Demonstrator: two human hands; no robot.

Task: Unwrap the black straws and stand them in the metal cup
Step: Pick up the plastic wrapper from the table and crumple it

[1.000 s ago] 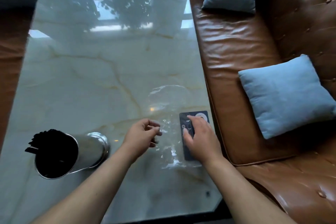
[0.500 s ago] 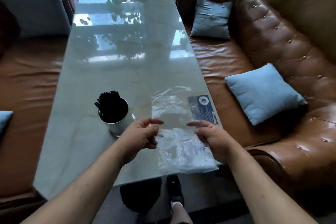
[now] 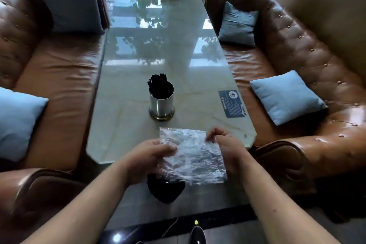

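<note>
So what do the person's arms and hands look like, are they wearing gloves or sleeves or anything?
No gloves. The left hand and right hand are bare, and so are both forearms, all the way to the bottom edge of the picture. No sleeve shows anywhere. I can't see any watch, bracelet or ring on the wrists or fingers. The nails look short and plain.

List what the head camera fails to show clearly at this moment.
- Straw count: the black straws sit packed in the metal cup, too dense and dark to count; its wall hides their lower ends.
- Text on the blue card: too small to read.
- Clear wrapper between the left hand and right hand: crinkled glare prevents seeing whether anything remains inside.
- Dark shape below the wrapper: partly covered, unidentifiable.
</note>
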